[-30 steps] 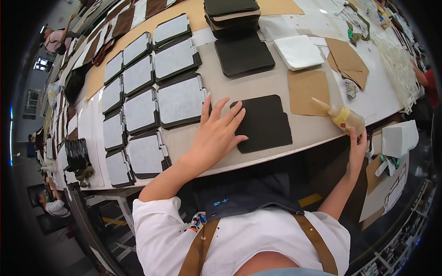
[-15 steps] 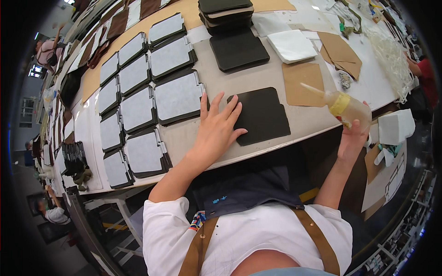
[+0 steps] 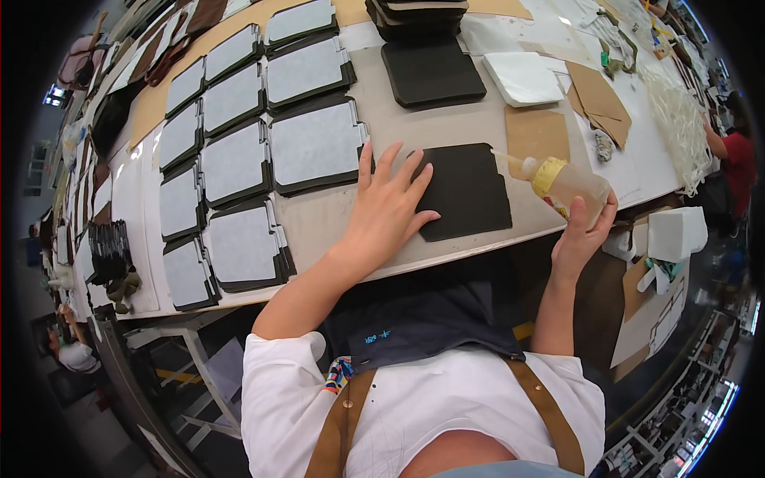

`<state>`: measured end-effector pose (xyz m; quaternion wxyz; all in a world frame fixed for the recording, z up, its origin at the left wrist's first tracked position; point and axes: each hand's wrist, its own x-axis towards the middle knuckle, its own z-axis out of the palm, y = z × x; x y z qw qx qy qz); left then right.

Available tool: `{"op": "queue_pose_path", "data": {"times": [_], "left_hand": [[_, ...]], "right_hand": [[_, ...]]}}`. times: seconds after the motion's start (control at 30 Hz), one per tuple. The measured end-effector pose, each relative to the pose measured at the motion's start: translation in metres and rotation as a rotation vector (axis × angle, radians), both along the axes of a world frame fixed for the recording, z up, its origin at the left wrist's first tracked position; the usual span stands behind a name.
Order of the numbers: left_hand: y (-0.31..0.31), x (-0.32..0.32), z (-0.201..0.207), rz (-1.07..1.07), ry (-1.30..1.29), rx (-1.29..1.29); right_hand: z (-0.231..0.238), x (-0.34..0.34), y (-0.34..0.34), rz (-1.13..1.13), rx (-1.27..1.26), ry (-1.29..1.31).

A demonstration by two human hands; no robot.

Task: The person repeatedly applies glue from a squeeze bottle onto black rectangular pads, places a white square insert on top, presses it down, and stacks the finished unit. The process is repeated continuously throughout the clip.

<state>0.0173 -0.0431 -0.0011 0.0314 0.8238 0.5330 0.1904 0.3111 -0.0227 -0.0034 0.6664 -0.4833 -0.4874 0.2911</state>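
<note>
A flat black panel point(image 3: 464, 195) lies near the table's front edge. My left hand point(image 3: 386, 195) rests with fingers spread, its fingertips and thumb at the panel's left edge. In my right hand point(image 3: 584, 235) is a translucent squeeze bottle point(image 3: 580, 195) with a yellow label and a long thin nozzle. The bottle is tilted, and its nozzle tip points left at the panel's upper right corner. Whether the tip touches the panel I cannot tell. On the left lie rows of black pieces topped with pale sheets point(image 3: 315, 143).
Behind the panel sit a black stack point(image 3: 433, 72) and a taller pile point(image 3: 416, 17). White sheets point(image 3: 523, 80) and brown card point(image 3: 538, 131) lie at the back right. A bundle of pale strips point(image 3: 673, 111) hangs at the table's right end. Other people are at both sides.
My right hand has brought the bottle left, so its nozzle is now by the panel's upper right corner. My left hand stays spread at the panel's left edge. The whole view has shifted slightly.
</note>
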Motion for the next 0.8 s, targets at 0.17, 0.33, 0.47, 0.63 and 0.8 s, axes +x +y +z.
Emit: {"op": "queue_pose_path", "data": {"times": [0.17, 0.33, 0.47, 0.63, 0.8], "left_hand": [[0.001, -0.002, -0.001, 0.036, -0.098, 0.011], [0.009, -0.010, 0.008, 0.123, -0.251, 0.147], [0.011, -0.012, 0.016, 0.160, -0.338, 0.203], [0.010, -0.014, 0.018, 0.187, -0.361, 0.212], [0.012, -0.016, 0.017, 0.191, -0.368, 0.218]], "right_hand": [[0.003, -0.006, -0.002, -0.012, 0.022, -0.088], [-0.002, -0.005, -0.002, -0.012, 0.027, -0.075], [0.000, -0.008, -0.003, -0.013, 0.034, -0.114], [-0.002, -0.007, -0.003, -0.014, 0.042, -0.144], [-0.001, -0.008, -0.004, -0.009, 0.045, -0.158]]}}
